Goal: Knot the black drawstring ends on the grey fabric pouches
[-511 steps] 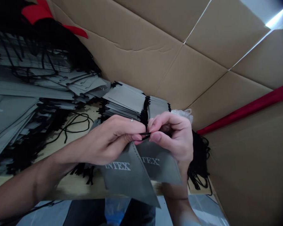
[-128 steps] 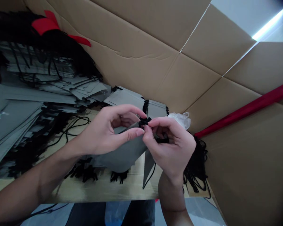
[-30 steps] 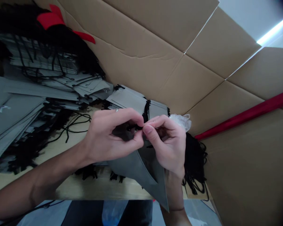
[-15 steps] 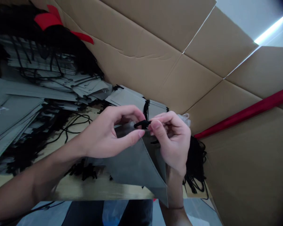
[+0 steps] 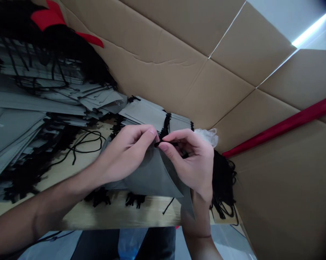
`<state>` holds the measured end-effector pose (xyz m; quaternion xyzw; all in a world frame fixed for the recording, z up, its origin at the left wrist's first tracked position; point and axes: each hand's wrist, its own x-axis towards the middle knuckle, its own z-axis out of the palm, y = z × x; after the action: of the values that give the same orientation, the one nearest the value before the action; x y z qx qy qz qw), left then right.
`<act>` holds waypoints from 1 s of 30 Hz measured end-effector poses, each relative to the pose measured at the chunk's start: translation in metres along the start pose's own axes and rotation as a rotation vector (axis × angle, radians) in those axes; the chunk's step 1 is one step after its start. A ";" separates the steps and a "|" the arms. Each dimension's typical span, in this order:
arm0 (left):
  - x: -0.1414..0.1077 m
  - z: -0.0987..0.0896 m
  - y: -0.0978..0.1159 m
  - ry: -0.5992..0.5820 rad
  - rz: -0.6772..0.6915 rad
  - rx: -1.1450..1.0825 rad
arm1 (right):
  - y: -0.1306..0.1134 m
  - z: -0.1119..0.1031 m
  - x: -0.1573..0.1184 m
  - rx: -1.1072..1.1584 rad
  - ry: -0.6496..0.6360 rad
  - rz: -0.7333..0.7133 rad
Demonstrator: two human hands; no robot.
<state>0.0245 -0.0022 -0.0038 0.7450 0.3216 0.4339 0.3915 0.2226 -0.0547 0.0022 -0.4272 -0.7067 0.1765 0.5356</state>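
A grey bag [image 5: 152, 173] hangs under both hands at the middle of the view, over the table's front part. My left hand [image 5: 127, 153] is closed in a pinch at the bag's top edge; its fingertips hide what they grip. Right beside it, my right hand [image 5: 192, 155] pinches a black cord [image 5: 159, 143] between thumb and index finger. The fingertips of both hands almost touch. Part of the cord passes under the right fingers and is hidden there.
Stacked grey bags with black cords [image 5: 16, 133] fill the left side. More stacks [image 5: 146, 112] stand behind the hands. Black cords [image 5: 224, 184] lie at the right, near clear plastic [image 5: 207, 136]. Cardboard [image 5: 163, 54] rises behind, with a red strip [image 5: 282, 124] at right.
My left hand's fingers have closed from a wider, curved grip into a pinch. The right thumb and index finger have shifted left along the cord. The grey bag's lower corner has risen.
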 end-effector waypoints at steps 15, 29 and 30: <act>0.001 0.001 -0.010 0.307 0.118 -0.144 | 0.000 0.027 -0.007 0.103 -0.045 -0.055; -0.001 0.004 -0.025 0.392 0.172 -0.266 | -0.004 0.027 -0.010 0.160 0.048 -0.061; -0.002 0.003 -0.023 0.396 0.169 -0.257 | -0.004 0.025 -0.010 0.166 0.036 -0.054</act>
<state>0.0235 0.0068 -0.0254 0.6137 0.2707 0.6401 0.3746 0.1984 -0.0593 -0.0102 -0.3653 -0.6914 0.2122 0.5861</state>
